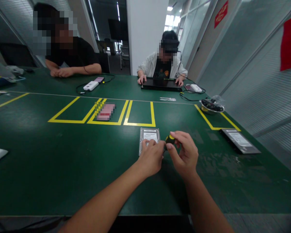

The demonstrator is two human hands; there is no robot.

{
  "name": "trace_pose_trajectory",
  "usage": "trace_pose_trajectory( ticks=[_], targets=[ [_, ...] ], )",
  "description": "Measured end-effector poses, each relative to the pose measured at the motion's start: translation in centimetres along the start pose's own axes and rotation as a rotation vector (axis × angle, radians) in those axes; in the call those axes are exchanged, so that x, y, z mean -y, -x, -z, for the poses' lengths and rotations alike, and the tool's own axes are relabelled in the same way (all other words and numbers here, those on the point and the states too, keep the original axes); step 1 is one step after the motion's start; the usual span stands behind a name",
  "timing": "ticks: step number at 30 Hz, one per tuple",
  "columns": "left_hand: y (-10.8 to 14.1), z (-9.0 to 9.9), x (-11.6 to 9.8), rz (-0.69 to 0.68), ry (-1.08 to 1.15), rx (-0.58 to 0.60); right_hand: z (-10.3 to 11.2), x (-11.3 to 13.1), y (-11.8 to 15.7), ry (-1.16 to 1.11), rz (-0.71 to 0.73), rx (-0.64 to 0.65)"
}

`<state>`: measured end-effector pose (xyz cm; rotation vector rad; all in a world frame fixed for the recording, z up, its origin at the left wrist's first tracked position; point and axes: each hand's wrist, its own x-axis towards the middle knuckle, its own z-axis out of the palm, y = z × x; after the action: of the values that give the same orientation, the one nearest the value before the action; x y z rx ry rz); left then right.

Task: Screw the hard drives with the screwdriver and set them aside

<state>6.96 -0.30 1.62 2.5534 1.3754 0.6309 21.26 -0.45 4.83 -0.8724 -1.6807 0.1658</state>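
A silver hard drive (149, 133) with a white label lies on the green table in front of me. My left hand (152, 157) rests over its near part with bent fingers, gripping it and hiding that end. Just right of the drive, my right hand (185, 152) pinches the black-and-yellow handle of a screwdriver (170, 139) between thumb and fingers. The handle points toward the drive's right side, close to my left fingertips. Its shaft and tip are hidden behind my left hand.
Yellow tape (139, 124) outlines areas on the green table (87, 174); a pink item (106, 113) lies inside one. On the right are a metal bowl (210, 111) of dark parts and a flat labelled device (240, 140). Across sit two people, one holding a black laptop-like panel (161, 84).
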Motion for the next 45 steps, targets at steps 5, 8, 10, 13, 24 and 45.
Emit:
trace_pose_trajectory(
  ticks=[5, 8, 10, 13, 24, 45],
  targets=[
    [-0.3, 0.1, 0.3, -0.02, -0.006, 0.028, 0.0, 0.0, 0.1, -0.011, 0.002, 0.014],
    [-0.4, 0.2, 0.5, -0.051, -0.015, 0.065, -0.1, -0.1, 0.1, -0.01, 0.007, 0.012],
    [-0.5, 0.2, 0.6, -0.067, -0.021, 0.085, -0.2, -0.2, 0.2, -0.015, 0.009, 0.004],
    [-0.7, 0.2, 0.8, -0.071, -0.028, 0.126, -0.2, -0.1, 0.1, -0.018, 0.013, -0.003],
    [-1.0, 0.2, 1.0, -0.097, -0.042, 0.195, -0.1, -0.2, 0.0, -0.021, 0.017, 0.005],
    [-1.1, 0.0, 1.3, -0.116, -0.008, 0.201, -0.2, -0.5, 0.1, -0.02, -0.015, -0.088]
  ],
)
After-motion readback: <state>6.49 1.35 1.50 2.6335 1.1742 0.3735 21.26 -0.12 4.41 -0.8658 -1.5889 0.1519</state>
